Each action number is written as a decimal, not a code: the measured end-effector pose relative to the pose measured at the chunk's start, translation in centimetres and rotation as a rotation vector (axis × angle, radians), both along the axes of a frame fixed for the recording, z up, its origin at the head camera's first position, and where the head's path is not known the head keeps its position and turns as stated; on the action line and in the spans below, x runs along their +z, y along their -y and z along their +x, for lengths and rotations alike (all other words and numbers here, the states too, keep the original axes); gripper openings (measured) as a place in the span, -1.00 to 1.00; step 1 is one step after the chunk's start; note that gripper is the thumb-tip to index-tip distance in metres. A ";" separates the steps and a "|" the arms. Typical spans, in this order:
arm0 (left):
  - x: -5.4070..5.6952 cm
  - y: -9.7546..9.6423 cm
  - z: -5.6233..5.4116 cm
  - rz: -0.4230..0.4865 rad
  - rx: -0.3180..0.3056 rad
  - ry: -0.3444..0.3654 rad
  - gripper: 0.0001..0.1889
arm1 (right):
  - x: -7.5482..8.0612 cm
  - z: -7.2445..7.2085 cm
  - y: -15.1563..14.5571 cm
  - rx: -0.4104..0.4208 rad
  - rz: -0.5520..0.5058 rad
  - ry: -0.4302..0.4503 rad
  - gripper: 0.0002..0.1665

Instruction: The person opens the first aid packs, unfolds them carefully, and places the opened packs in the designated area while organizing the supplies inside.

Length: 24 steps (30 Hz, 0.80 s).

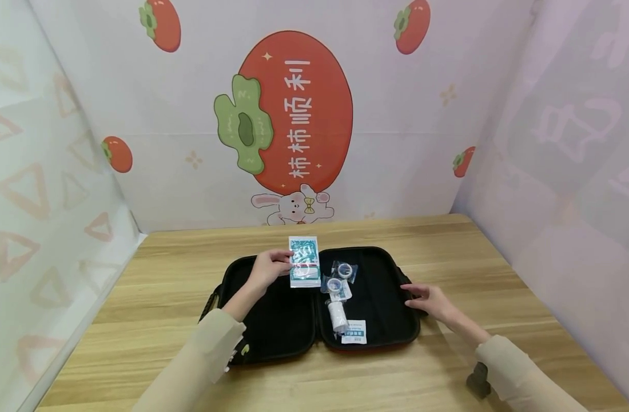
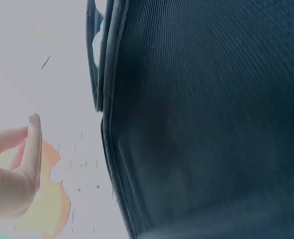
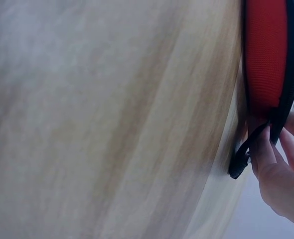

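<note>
A black-lined zip case (image 1: 278,326) with a red outside lies opened flat on the wooden table. My left hand (image 1: 267,269) pinches the left side of a flat teal-and-white plastic packet (image 1: 305,262), held upright over the middle of the case. Seen from the left wrist, the left hand (image 2: 17,169) is beside the dark lining (image 2: 212,114). At the case's right edge, my right hand (image 1: 430,300) grips the rim. The right wrist view has its fingers and thumb (image 3: 281,169) around the zipped edge of the red shell (image 3: 266,55), near a black strap (image 3: 244,157).
In the right half of the case lie two tape rolls in clear wrappers (image 1: 345,270), a white bandage roll (image 1: 338,316) and small white-and-blue packets (image 1: 354,332). A printed backdrop (image 1: 386,171) stands behind the table (image 1: 464,257), with side panels left and right.
</note>
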<state>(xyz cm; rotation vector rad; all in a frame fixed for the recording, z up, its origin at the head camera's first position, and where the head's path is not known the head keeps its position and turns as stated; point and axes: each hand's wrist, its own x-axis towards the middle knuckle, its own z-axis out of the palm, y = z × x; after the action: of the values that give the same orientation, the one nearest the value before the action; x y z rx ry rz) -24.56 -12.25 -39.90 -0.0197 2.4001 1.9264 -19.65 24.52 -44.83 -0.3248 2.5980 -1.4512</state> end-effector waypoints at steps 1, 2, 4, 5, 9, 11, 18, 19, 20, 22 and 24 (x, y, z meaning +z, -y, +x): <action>0.1 0.5 0.1 -0.005 0.007 0.004 -0.73 | 0.0 0.0 0.0 0.001 0.002 -0.001 -0.53; 0.2 1.0 0.2 -0.016 0.009 0.002 -0.72 | 0.1 0.0 0.0 0.000 -0.003 -0.001 -0.53; 0.3 2.0 0.4 -0.036 0.012 0.002 -0.71 | 0.1 0.0 -0.1 0.006 0.000 -0.004 -0.53; 0.4 2.5 0.5 -0.045 0.014 -0.001 -0.71 | 0.1 0.1 -0.1 0.003 -0.002 0.000 -0.53; 0.6 4.5 0.9 -0.057 0.023 -0.034 -0.69 | 0.1 0.0 -0.1 -0.006 -0.003 0.017 -0.52; 0.7 5.5 1.2 -0.058 0.029 -0.053 -0.69 | 0.0 -0.1 0.0 -0.005 -0.009 0.021 -0.52; 0.7 8.4 2.0 -0.118 0.052 -0.066 -0.66 | -0.2 0.0 -0.2 0.034 -0.042 -0.020 -0.54; 0.8 8.8 2.1 -0.123 0.056 -0.066 -0.65 | -0.2 0.0 -0.3 0.038 -0.044 -0.028 -0.54; 0.9 9.2 2.2 -0.134 0.058 -0.063 -0.65 | -0.3 0.0 -0.3 0.038 -0.048 -0.030 -0.54; 1.1 9.9 2.4 -0.148 0.063 -0.057 -0.64 | -0.3 0.1 -0.4 0.039 -0.049 -0.035 -0.54; 1.1 10.5 2.5 -0.155 0.070 -0.055 -0.64 | -0.3 0.0 -0.4 0.032 -0.038 -0.034 -0.55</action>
<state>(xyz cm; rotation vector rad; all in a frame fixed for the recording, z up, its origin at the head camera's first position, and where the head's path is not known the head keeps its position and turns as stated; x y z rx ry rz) -22.09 -22.80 -38.79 -0.0599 2.6133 1.7849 -19.61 24.92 -45.18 -0.3971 2.5816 -1.4990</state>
